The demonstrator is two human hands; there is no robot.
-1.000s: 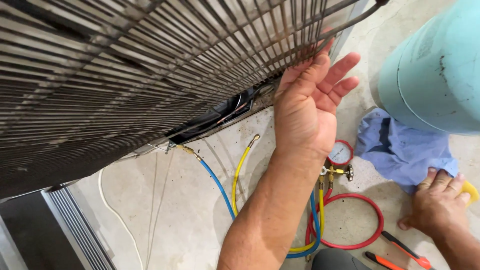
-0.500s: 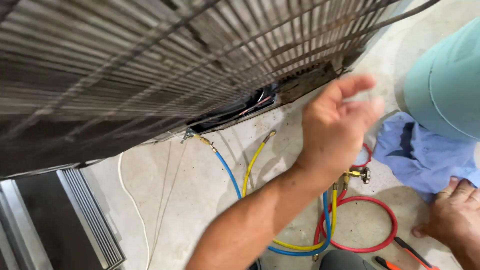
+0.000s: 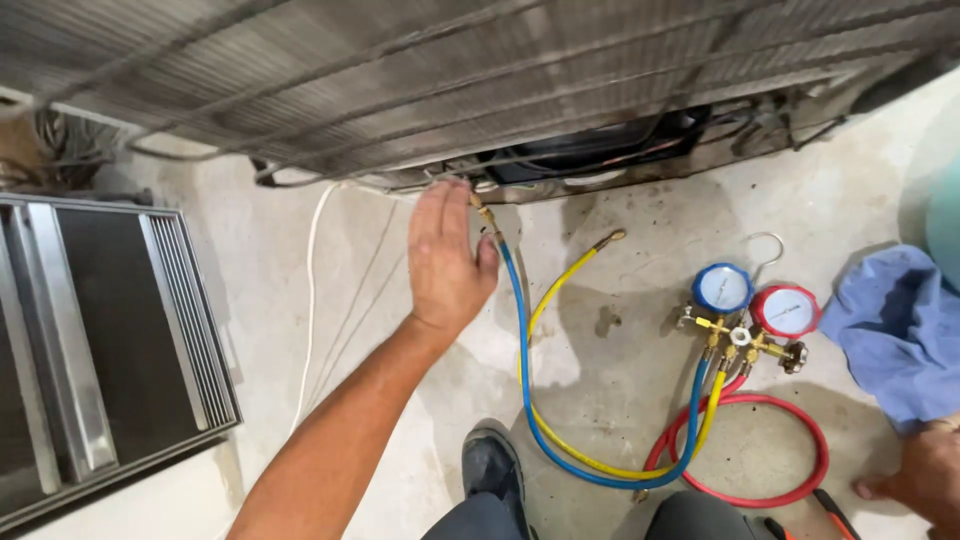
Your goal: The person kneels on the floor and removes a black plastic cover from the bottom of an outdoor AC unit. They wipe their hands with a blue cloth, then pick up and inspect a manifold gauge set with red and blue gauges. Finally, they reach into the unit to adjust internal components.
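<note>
My left hand (image 3: 445, 255) reaches up from the lower left, flat and holding nothing. Its fingertips are at the lower edge of an appliance's rear, under the wire condenser grid (image 3: 400, 70). The thumb lies beside the brass fitting of a blue hose (image 3: 520, 350), which joins the appliance there. A yellow hose (image 3: 560, 285) ends loose on the floor. Both run to a manifold with a blue gauge (image 3: 722, 288) and a red gauge (image 3: 785, 312); a red hose (image 3: 800, 410) loops below it. My right hand (image 3: 925, 480) rests on the floor at the bottom right, partly out of frame.
A dark compressor bay (image 3: 600, 150) opens under the grid. A metal-framed panel (image 3: 100, 340) lies at the left, with a white cord (image 3: 310, 300) beside it. A blue cloth (image 3: 900, 330) and a teal cylinder (image 3: 945, 220) sit at the right. My shoe (image 3: 490, 465) and an orange-handled tool (image 3: 830, 510) are near.
My left hand has moved from the grid's right side down and left to the blue hose's fitting. The view has shifted, and both gauges now show in full.
</note>
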